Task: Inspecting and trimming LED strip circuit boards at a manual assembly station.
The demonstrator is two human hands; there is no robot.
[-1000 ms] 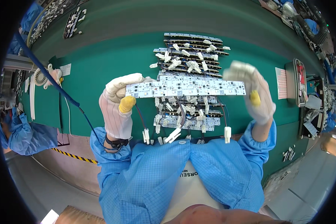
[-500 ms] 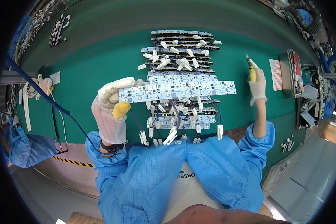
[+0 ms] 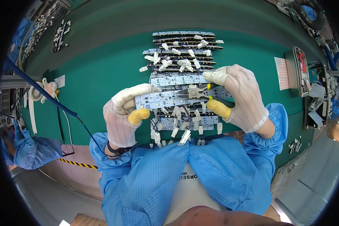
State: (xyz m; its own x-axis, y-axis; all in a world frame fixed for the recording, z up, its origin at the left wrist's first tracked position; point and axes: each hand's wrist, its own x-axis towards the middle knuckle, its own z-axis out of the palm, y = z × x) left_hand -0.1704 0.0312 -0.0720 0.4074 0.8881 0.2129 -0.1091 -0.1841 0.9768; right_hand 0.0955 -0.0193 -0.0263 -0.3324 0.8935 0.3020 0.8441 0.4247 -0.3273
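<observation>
Green worktop (image 3: 101, 75) before us, stacked light strips (image 3: 184, 49) behind. Our left hand (image 3: 124, 113) fingers closed on strip board (image 3: 158, 100), held above worktop. Right hand (image 3: 241, 98) grips cutters (image 3: 194, 94), tips at board. Board looks thin, light, stiff, fragile; we hold by edges.

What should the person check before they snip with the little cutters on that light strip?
1. Left hand grips the strip board firmly at its end: ok.
2. Right hand holds the yellow-handled cutters: ok.
3. Cutter tips rest at the strip board: ok.
4. Exactly which part sits between the tips: cannot tell.
5. Left fingers sit away from the cutter tips: ok.
6. Both hands wear gloves: ok.
</observation>
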